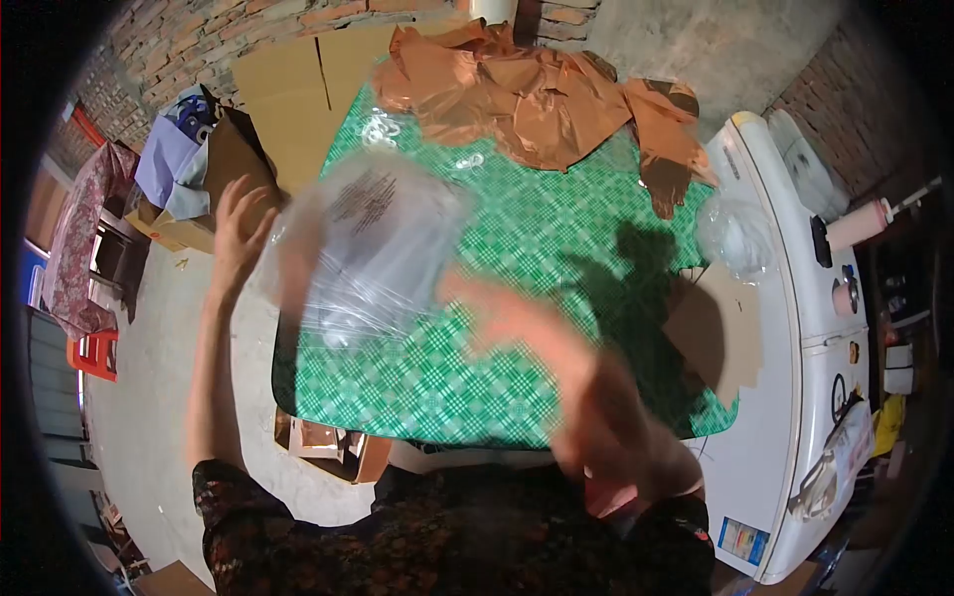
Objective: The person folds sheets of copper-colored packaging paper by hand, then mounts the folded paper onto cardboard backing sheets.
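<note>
A clear plastic bag (388,248) with dark printed lines shows blurred over the left part of the green checked tablecloth (447,387). Left of the bag, my left hand (241,233) is raised with its fingers apart and nothing visible in them. My right hand (492,308) is smeared by motion close to the bag's right edge; whether it touches the bag, and how its fingers are set, I cannot make out. Crumpled copper-coloured foil sheets (527,104) lie along the far side of the table.
At the left stands a cardboard box (238,164) with lilac wrapping in it. A white refrigerator (785,328) is on the right, near a clear crumpled bag (737,233) and a cardboard piece (740,343). Another open box (373,459) sits below the table's near edge.
</note>
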The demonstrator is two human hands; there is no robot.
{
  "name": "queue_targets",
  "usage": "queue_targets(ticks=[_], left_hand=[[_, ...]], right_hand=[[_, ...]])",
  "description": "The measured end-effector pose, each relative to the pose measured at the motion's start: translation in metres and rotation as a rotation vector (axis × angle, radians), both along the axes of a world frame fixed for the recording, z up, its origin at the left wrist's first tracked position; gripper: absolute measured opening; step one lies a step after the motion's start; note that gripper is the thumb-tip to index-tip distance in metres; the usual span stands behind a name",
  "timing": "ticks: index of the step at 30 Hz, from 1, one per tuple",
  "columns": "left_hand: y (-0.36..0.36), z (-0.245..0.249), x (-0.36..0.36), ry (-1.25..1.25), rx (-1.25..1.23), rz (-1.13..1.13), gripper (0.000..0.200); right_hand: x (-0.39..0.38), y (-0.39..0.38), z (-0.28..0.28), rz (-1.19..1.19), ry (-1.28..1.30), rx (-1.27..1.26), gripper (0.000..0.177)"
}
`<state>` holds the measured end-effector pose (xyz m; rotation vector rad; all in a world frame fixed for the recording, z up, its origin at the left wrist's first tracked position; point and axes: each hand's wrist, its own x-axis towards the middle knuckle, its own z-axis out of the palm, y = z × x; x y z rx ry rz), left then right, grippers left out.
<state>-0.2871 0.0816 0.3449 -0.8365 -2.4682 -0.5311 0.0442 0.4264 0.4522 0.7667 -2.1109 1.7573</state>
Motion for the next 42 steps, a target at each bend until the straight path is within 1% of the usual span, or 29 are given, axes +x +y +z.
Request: queue_targets(ticks=[1, 2, 3, 4, 5, 6, 7, 8, 10, 11, 14, 17, 20, 23, 25, 26, 28, 31, 35, 37, 38, 40, 42], left_hand=[[0.025, 0.009, 0.006, -0.050, 0.059, -0.069, 0.037], [0.049, 0.017, 0.011, -0.100, 0.118, -0.138, 0.037], [0.073, 0.025, 0.018, -0.159, 0.141, -0.182, 0.037], [0.095, 0.033, 0.023, -0.217, 0.163, -0.225, 0.038], [0.115, 0.036, 0.024, -0.236, 0.125, -0.272, 0.038], [0.133, 0.036, 0.024, -0.254, 0.087, -0.320, 0.038], [0.152, 0.033, 0.026, -0.260, 0.106, -0.381, 0.039], [0.170, 0.030, 0.029, -0.266, 0.124, -0.443, 0.040], [0.205, 0.024, 0.030, -0.312, 0.079, -0.491, 0.041], [0.222, 0.020, 0.030, -0.318, 0.103, -0.545, 0.040], [0.265, 0.005, 0.024, -0.299, 0.132, -0.651, 0.040], [0.300, -0.013, 0.018, -0.332, 0.098, -0.669, 0.040], [0.325, -0.019, 0.017, -0.335, 0.096, -0.690, 0.043], [0.345, -0.028, 0.016, -0.303, 0.113, -0.692, 0.044], [0.355, -0.033, 0.014, -0.237, 0.132, -0.689, 0.044], [0.359, -0.035, 0.012, -0.270, 0.155, -0.668, 0.044], [0.366, -0.034, 0.012, -0.339, 0.202, -0.625, 0.045], [0.379, -0.036, 0.003, -0.195, 0.292, -0.615, 0.042], [0.394, -0.037, -0.009, -0.145, 0.247, -0.531, 0.028], [0.400, -0.036, -0.011, -0.145, 0.256, -0.509, 0.023], [0.402, -0.038, -0.012, -0.175, 0.243, -0.501, 0.022], [0.406, -0.038, -0.015, -0.225, 0.218, -0.485, 0.021], [0.409, -0.039, -0.013, -0.309, 0.292, -0.473, 0.023]], right_hand=[[-0.033, 0.016, -0.021, -0.243, 0.133, 0.162, 0.062], [-0.053, 0.039, -0.013, -0.410, 0.017, 0.334, 0.055], [-0.080, 0.064, -0.031, -0.500, -0.086, 0.413, 0.050], [-0.103, 0.088, -0.052, -0.570, -0.111, 0.454, 0.048], [-0.120, 0.111, -0.074, -0.615, -0.030, 0.514, 0.049], [-0.141, 0.140, -0.105, -0.696, 0.054, 0.697, 0.052], [-0.156, 0.161, -0.127, -0.747, 0.049, 0.802, 0.054], [-0.168, 0.176, -0.137, -0.800, 0.043, 0.907, 0.055], [-0.180, 0.189, -0.137, -0.819, 0.044, 1.028, 0.057], [-0.185, 0.195, -0.138, -0.830, 0.043, 1.088, 0.057], [-0.202, 0.217, -0.150, -0.760, 0.006, 1.175, 0.051], [-0.214, 0.232, -0.176, -0.763, 0.201, 1.232, 0.045], [-0.217, 0.231, -0.178, -0.810, 0.402, 1.157, 0.031], [-0.219, 0.225, -0.161, -0.781, 0.325, 1.158, 0.015], [-0.223, 0.228, -0.165, -0.850, 0.282, 1.154, 0.011], [-0.226, 0.229, -0.167, -0.885, 0.263, 1.149, 0.012], [-0.228, 0.229, -0.164, -0.875, 0.212, 1.082, 0.015], [-0.228, 0.229, -0.158, -0.901, 0.095, 1.005, 0.014], [-0.227, 0.222, -0.145, -0.959, -0.019, 0.924, 0.016], [-0.224, 0.222, -0.137, -0.918, 0.088, 0.773, 0.018], [-0.223, 0.222, -0.136, -0.896, 0.137, 0.697, 0.020], [-0.226, 0.228, -0.140, -0.879, 0.055, 0.670, 0.021], [-0.227, 0.233, -0.141, -0.864, 0.002, 0.644, 0.022]])
